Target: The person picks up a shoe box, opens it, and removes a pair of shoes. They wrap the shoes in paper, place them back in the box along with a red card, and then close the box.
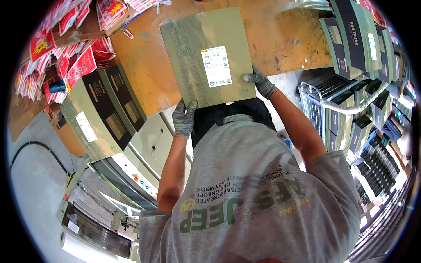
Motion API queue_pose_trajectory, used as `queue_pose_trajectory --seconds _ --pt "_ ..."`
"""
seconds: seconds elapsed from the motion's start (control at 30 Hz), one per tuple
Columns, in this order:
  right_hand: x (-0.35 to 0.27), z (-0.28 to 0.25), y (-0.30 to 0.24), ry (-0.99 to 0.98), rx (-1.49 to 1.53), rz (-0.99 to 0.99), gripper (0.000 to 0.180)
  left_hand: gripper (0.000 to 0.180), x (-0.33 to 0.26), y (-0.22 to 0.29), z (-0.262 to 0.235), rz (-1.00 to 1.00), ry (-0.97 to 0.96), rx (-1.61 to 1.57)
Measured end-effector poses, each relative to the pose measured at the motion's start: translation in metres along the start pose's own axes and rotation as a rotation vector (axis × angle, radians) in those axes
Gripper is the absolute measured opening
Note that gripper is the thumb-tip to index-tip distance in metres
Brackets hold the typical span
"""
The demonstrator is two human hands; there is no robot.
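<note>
A flat olive-green cardboard box lies in front of me at the near edge of the worn orange-brown table. A white shipping label is stuck on its top face. My left hand, in a grey glove, grips the box's near left corner, its thumb over the top. The right hand, gloved alike, is closed on the right edge close to the near corner, thumb on top. The fingers beneath the box are partly hidden.
To the left stand a green box with dark panels and piles of red-and-white printed packets. More green boxes stand at the table's right end. Below them is a metal wire cart. A machine with a film roll is lower left.
</note>
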State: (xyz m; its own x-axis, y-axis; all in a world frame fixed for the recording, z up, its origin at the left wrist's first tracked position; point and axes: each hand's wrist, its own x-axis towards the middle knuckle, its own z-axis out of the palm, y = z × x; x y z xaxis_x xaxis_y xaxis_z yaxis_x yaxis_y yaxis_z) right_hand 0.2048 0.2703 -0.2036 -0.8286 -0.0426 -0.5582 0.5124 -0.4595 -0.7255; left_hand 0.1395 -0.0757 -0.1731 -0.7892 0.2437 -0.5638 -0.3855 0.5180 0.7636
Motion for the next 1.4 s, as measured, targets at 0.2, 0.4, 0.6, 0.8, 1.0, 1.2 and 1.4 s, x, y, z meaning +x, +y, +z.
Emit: queue_pose_trajectory --seconds 0.2,0.4,0.6,0.8,1.0,1.2,1.4 --pt "0.003 -0.003 -0.004 -0.015 -0.039 0.015 0.111 0.06 0.004 0.001 -0.004 -0.01 -0.057 -0.067" --pt "0.0 0.004 -0.01 0.018 -0.045 0.029 0.113 0.064 0.006 0.003 -0.007 -0.019 -0.061 -0.032" --pt "-0.001 0.004 -0.009 0.035 -0.072 0.017 0.112 0.064 0.005 0.002 -0.005 0.006 -0.051 -0.067" --pt "0.001 0.003 -0.006 0.018 -0.073 0.001 0.111 0.066 0.006 -0.004 -0.006 0.025 -0.037 -0.005" --pt "0.0 -0.001 -0.001 0.004 -0.064 -0.02 0.108 0.066 0.006 -0.005 -0.006 0.03 -0.039 0.006" --pt "-0.002 0.003 -0.012 -0.005 -0.023 -0.035 0.102 0.101 0.007 0.004 -0.02 0.151 -0.216 0.08" --pt "-0.007 0.004 -0.037 -0.185 0.286 0.053 0.091 0.13 0.019 0.049 -0.09 1.025 -0.114 0.92"
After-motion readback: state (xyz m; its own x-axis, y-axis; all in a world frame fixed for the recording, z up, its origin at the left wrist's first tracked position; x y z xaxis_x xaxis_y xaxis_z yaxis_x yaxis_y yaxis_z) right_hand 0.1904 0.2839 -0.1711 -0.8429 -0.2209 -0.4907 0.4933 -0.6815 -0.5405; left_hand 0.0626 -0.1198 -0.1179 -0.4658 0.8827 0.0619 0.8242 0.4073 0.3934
